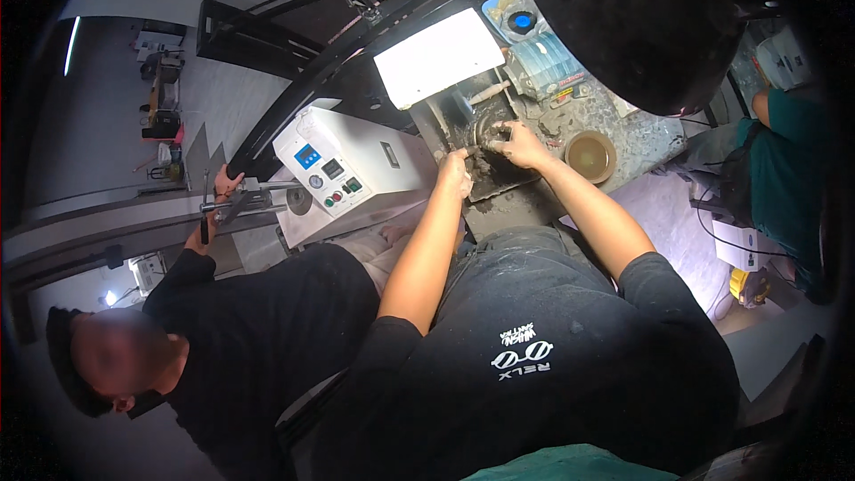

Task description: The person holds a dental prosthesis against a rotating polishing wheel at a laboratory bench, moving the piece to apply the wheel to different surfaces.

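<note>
Judged mid-job: both hands at the muddy wheel point(482, 131), left of the bowl point(590, 158); no finished piece identifiable, remaining work unclear. Left hand point(454, 175), right hand point(523, 148): fingers curled; can't tell grip opening or contents.

One wide view looks down from the head, over the near black shirt point(614, 330), toward the left hand point(455, 173) and right hand point(524, 147) at upper center.
</note>
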Demonstrator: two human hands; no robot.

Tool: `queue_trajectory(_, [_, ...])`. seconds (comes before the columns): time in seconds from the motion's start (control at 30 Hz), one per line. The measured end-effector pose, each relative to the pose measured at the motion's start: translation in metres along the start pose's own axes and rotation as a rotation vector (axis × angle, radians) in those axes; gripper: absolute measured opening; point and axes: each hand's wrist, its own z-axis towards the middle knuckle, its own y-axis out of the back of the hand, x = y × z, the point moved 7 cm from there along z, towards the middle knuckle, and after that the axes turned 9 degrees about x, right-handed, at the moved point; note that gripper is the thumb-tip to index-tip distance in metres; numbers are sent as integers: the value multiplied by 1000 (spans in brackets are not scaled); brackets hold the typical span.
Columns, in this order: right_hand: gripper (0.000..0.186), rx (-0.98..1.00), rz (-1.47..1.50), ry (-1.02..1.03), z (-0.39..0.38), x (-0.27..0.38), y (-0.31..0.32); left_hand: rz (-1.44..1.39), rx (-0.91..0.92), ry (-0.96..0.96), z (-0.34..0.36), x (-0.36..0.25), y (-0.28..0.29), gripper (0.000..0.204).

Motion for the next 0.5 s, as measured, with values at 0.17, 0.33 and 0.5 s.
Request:
queue_trajectory(0.17, [36, -41, -55, -3, 12, -12, -7, -225, 128, 110, 7, 12, -1, 18])
queue_trajectory(0.33, [27, -33, 123, -110, 24, -31, -15, 373, 2, -296, -13, -24, -5, 25])
queue_trajectory(0.5, [23, -62, 289, -166, 43, -78, -26, 1029, -12, -552, -1, -33, -16, 31])
